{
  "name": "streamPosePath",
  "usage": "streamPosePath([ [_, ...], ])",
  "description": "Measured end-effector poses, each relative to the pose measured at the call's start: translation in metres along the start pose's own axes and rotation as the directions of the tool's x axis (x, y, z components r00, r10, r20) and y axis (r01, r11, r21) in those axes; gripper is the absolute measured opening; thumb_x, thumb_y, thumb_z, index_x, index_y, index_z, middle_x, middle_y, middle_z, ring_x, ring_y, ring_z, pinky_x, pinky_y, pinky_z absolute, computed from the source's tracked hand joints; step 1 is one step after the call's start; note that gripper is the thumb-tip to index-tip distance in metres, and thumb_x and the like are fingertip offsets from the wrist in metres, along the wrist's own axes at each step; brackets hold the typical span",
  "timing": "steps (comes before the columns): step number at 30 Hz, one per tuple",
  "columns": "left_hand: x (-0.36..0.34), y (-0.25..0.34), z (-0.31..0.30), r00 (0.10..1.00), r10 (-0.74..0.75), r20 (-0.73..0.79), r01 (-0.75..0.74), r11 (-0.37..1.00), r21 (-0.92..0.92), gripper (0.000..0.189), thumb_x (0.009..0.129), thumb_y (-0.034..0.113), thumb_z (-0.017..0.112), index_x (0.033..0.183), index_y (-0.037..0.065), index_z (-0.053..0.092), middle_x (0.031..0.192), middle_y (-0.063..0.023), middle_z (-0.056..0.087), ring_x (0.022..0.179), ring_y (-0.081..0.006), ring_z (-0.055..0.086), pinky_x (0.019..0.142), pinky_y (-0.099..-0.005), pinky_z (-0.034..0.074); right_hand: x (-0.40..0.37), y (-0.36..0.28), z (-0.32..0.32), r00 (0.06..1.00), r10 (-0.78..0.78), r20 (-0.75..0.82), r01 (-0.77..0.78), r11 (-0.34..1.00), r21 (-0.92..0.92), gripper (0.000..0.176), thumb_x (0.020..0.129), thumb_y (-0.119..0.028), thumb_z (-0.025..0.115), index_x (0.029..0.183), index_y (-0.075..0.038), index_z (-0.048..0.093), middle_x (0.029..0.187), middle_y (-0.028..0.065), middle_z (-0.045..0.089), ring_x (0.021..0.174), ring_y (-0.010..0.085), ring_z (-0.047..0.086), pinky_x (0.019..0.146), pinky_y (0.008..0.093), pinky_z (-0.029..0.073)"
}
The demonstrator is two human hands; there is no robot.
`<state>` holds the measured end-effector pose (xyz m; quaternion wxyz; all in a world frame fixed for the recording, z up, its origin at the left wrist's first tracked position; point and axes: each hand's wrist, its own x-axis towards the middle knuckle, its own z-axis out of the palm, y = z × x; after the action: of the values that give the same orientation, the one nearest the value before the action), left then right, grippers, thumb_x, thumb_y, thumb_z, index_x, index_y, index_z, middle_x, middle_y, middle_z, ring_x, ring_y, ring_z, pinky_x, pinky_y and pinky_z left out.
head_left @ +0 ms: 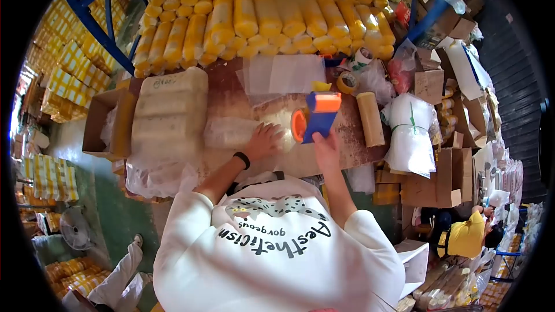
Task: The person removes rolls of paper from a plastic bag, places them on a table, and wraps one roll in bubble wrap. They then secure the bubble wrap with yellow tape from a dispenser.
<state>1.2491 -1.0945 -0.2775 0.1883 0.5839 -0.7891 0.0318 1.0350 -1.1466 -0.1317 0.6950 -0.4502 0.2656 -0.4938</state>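
Note:
A blue and orange tape dispenser [319,120] is held up over the table by my right hand [326,149], whose fingers wrap round its lower end. On the table, my left hand [267,140] lies with spread fingers on the right end of a clear plastic-wrapped bundle [230,133]. Left of that bundle stands a large wrapped pale block [167,110]. Behind my hands lie flat translucent plastic sheets [283,75].
Yellow wrapped rolls [266,14] are stacked at the table's back. A brown roll [370,119], a tape roll [347,82] and a tied plastic bundle [409,130] are on the right. Open cartons [110,124] flank the table. A person in yellow [465,235] is at lower right.

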Motion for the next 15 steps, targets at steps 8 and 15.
streamPosePath([
  [8, 0.044, 0.001, -0.124, 0.862, -0.464, -0.205, 0.153, 0.623, -0.767, 0.050, 0.077, 0.012, 0.066, 0.125, 0.008, 0.053, 0.130, -0.0128, 0.049, 0.119, -0.0334, 0.045, 0.103, -0.0424, 0.035, 0.000, -0.011, -0.007, 0.937, -0.233, 0.260, 0.348, 0.647, -0.678, 0.032, 0.078, -0.006, 0.069, 0.107, 0.000, 0.056, 0.103, 0.0087, 0.062, 0.094, 0.0201, 0.062, 0.087, 0.0288, 0.046],
  [15, 0.047, 0.045, -0.255, 0.873, 0.083, -0.480, -0.329, 0.828, -0.455, 0.046, 0.069, -0.001, 0.064, 0.114, 0.008, 0.060, 0.115, -0.0084, 0.060, 0.110, -0.0270, 0.054, 0.093, -0.0377, 0.044, -0.005, -0.057, 0.006, 0.550, -0.478, 0.685, 0.761, -0.052, -0.647, 0.023, 0.066, -0.001, 0.060, 0.089, -0.001, 0.058, 0.093, 0.0145, 0.066, 0.090, 0.0303, 0.063, 0.092, 0.0424, 0.044],
])
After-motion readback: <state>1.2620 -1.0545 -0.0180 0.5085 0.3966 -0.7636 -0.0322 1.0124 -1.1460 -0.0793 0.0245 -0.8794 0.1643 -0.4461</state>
